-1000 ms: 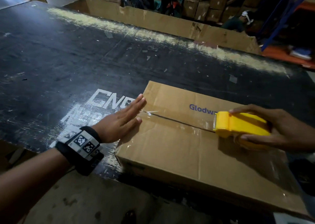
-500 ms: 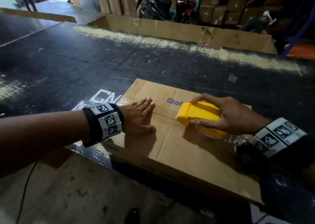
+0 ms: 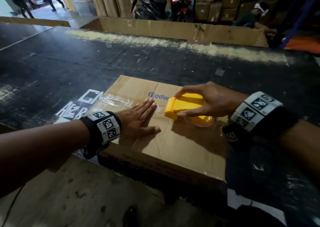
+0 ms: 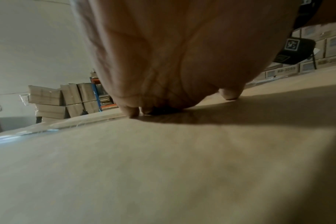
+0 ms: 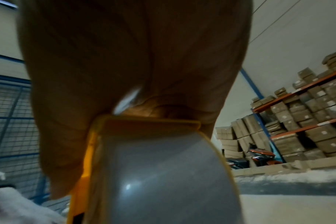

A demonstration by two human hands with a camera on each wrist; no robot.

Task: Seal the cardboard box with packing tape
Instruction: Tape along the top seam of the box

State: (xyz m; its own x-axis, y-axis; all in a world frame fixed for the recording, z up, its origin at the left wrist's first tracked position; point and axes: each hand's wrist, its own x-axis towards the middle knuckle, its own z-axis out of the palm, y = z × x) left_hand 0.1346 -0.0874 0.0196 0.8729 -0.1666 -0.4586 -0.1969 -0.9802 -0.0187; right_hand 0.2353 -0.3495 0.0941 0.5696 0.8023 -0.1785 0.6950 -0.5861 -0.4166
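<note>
A flat cardboard box (image 3: pixel 173 145) lies on the black table (image 3: pixel 52 74), its top seam running left to right. Clear packing tape (image 3: pixel 117 99) covers the left part of the seam. My left hand (image 3: pixel 138 118) lies flat with straight fingers on the box top, pressing the tape just left of the dispenser. My right hand (image 3: pixel 206 99) grips the yellow tape dispenser (image 3: pixel 186 108), which sits on the seam near the box's middle. In the right wrist view the dispenser (image 5: pixel 150 125) and its tape roll (image 5: pixel 163 181) fill the lower frame. The left wrist view shows my palm (image 4: pixel 173 53) above the cardboard (image 4: pixel 163 166).
A long open cardboard carton (image 3: pixel 173 30) stands beyond the table's far edge. Behind it are parked motorbikes (image 3: pixel 152 3), stacked boxes (image 3: pixel 216 3) and a seated person (image 3: pixel 251 15). Shelves of boxes (image 5: pixel 307 121) show in the right wrist view. The floor (image 3: pixel 69 192) lies below the table's near edge.
My left hand slid from the box's left edge rightward along the taped seam. My right hand with the dispenser now sits nearer the box's middle, close to the left fingers.
</note>
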